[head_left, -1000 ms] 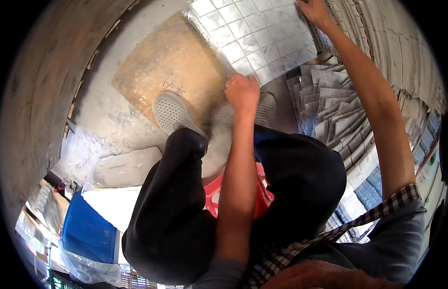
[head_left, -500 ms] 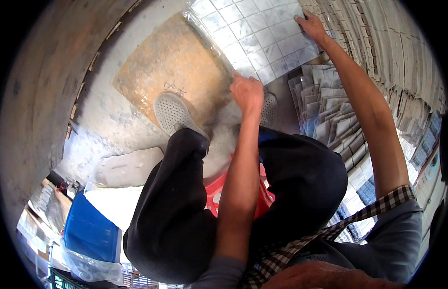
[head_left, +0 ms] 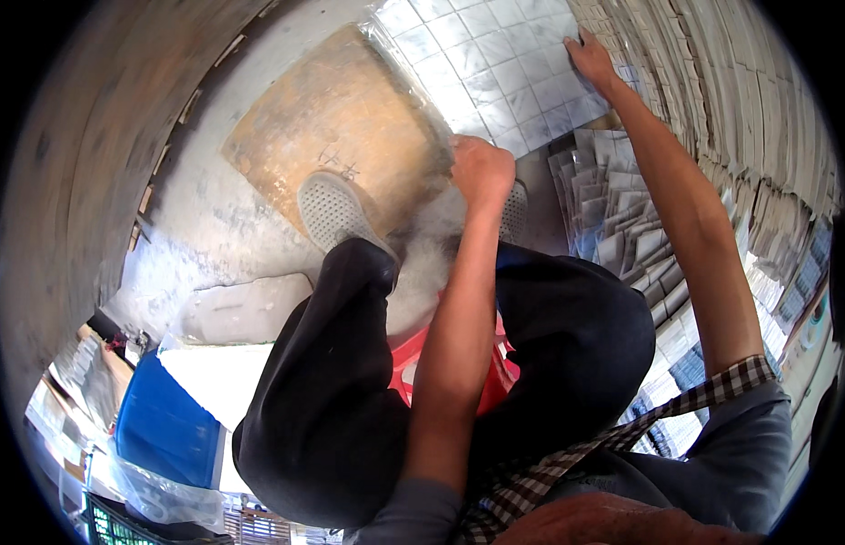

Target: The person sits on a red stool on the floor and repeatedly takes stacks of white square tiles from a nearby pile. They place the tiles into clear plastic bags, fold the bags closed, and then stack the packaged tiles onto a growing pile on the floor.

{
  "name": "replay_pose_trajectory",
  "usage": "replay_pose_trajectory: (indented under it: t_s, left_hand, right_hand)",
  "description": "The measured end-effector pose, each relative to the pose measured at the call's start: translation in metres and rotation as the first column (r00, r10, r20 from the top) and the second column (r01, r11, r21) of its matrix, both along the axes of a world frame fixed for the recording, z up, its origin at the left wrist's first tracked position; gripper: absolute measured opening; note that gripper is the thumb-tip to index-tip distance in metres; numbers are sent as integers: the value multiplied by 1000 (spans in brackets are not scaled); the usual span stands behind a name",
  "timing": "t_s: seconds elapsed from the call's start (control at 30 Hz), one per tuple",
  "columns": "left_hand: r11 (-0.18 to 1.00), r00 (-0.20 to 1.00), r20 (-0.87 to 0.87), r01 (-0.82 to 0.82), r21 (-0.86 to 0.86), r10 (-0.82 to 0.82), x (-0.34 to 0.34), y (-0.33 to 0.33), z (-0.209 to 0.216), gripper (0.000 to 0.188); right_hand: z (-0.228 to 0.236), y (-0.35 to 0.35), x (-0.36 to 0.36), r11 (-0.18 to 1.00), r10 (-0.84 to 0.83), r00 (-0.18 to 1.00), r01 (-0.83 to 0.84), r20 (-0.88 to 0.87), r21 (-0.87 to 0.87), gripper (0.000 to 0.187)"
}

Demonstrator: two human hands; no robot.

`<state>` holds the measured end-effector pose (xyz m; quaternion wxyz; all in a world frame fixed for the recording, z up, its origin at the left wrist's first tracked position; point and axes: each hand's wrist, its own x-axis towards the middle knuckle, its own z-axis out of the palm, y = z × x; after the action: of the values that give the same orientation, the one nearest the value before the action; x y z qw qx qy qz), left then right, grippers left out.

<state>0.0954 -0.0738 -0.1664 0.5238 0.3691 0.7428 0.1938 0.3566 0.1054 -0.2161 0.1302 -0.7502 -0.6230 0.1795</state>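
Note:
A sheet of pale grey marbled mosaic tiles [head_left: 504,64] lies beyond my knees at the top of the view. My left hand [head_left: 483,170] is closed at the sheet's near left corner, its fingertips partly hidden behind the knuckles. At the right edge my right hand [head_left: 592,62] grips the sheet, thumb on top and the other fingers mostly out of sight. Clear plastic film [head_left: 400,64] runs along the sheet's left side. Left of it, a worn brown board [head_left: 336,118] rests on the floor.
Tall stacks of tile sheets [head_left: 704,109] line the right side. Loose overlapping tile sheets [head_left: 622,200] fan out beside my right knee. A red plastic stool [head_left: 406,359] shows between my legs. A blue bin [head_left: 168,422] and a green crate [head_left: 114,522] stand at lower left.
The fingers of my left hand have curled in more at the sheet's corner. My right hand stays at the right edge. The whole view has shifted slightly.

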Motion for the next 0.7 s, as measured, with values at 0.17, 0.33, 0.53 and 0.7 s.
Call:
replay_pose_trajectory:
  t_s: [0.17,0.33,0.53,0.7]
  left_hand:
    - [998,996,57,62,-5,-62,-1,-3,-5,69]
    - [996,999,-52,1,92,4,13,-9,-22,69]
    - [987,995,-81,-41,155,54,-41,-24,74,47]
    - [847,984,77,-178,501,162,-94,-21,208,36]
  right_hand:
    - [0,1,8,999,18,1000,-18,13,35,64]
    - [39,7,9,998,56,996,-54,69,-42,50]
    - [179,-77,-143,835,321,881,-437,-348,-335,39]
    - [232,-132,-197,596,766,600,-797,-231,-93,38]
